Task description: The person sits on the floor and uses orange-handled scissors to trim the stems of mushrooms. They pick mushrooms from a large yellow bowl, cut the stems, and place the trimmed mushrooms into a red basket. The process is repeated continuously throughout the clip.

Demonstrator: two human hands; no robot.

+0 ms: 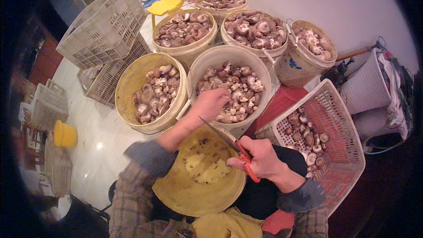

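My right hand grips a pair of scissors with red handles, the blades pointing up and left over the yellow bucket between my knees. That bucket has dark bits scattered on its bottom. Over the left part of a whitish plastic bucket, my left hand has its fingers curled down at the mushrooms. Whether anything is between those fingers is hidden. To the right, a plastic crate holds several mushrooms, some showing pale undersides.
More mushroom-filled buckets stand ahead, including a yellowish one at left and one with a blue mark. Stacked plastic crates lean at upper left. A small yellow pail is on the floor. White woven baskets lie at right.
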